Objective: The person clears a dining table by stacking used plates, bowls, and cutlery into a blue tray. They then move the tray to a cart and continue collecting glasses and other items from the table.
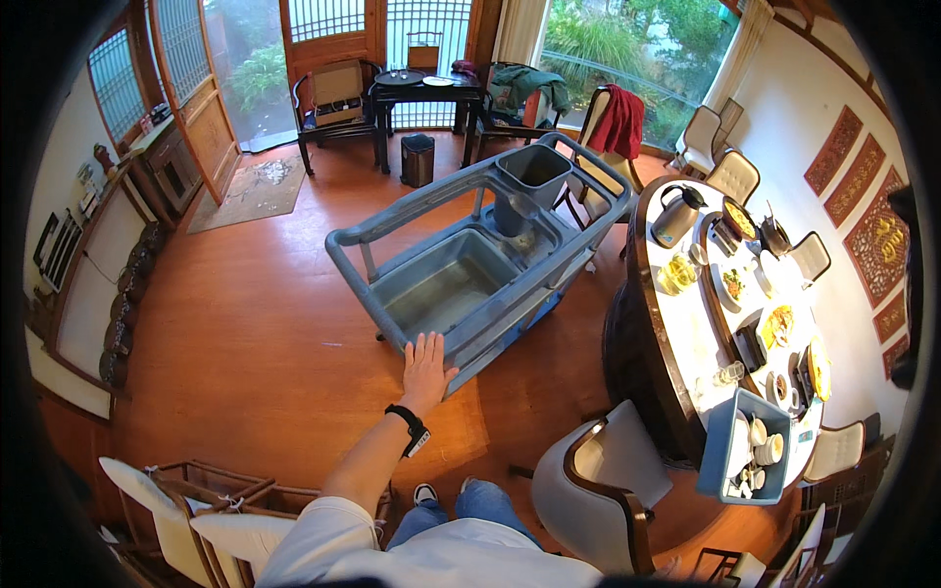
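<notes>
My left hand, with a black band on its wrist, lies flat over the near corner of a grey plastic utility cart. Its fingers are stretched out and do not curl around the rim. The cart's top has a deep recessed basin, which looks wet or stained. At the cart's far end stands a tall grey bin, with a translucent container beside it. I cannot make out my right hand.
At right, a round table holds dishes of food, a thermal jug and a blue-grey tub of crockery at its edge. A padded armchair stands close by my right. Stacked chairs are at left. A trash can stands beyond the cart.
</notes>
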`<control>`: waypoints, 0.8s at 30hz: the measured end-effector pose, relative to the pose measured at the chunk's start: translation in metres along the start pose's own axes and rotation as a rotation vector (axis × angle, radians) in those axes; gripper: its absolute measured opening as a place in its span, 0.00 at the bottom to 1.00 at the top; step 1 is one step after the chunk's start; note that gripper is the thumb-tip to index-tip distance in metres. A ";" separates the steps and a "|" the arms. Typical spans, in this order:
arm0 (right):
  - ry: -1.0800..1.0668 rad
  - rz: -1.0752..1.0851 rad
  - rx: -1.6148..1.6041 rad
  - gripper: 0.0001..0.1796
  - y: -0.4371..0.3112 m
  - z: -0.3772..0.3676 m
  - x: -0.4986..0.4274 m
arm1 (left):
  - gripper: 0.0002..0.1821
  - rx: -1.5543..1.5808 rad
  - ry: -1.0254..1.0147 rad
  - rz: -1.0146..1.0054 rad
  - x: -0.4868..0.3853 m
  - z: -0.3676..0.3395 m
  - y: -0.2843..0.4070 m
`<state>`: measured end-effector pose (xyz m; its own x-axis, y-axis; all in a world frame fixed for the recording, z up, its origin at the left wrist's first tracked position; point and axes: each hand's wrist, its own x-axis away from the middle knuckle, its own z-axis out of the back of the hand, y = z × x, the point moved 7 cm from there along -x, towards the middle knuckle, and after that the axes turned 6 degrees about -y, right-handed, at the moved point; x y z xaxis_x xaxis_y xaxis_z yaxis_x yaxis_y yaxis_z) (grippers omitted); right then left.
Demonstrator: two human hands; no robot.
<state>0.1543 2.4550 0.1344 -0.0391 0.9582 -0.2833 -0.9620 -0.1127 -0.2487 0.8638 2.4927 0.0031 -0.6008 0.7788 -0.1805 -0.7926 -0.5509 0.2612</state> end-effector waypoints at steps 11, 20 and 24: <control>-0.311 -0.056 -0.048 0.26 -0.122 -0.110 -0.072 | 0.48 -0.285 -0.051 0.002 -0.075 -0.019 -0.100; -0.608 -0.010 -0.147 0.27 -0.259 -0.192 -0.111 | 0.44 -0.387 -0.216 0.012 -0.179 -0.018 -0.221; -0.695 -0.047 -0.155 0.28 -0.311 -0.221 -0.105 | 0.45 -0.412 -0.203 -0.021 -0.231 -0.015 -0.276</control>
<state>0.5169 2.3317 0.0370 -0.2111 0.9028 0.3747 -0.9195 -0.0534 -0.3895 1.2200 2.4603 -0.0417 -0.5839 0.8116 0.0182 -0.8045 -0.5755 -0.1471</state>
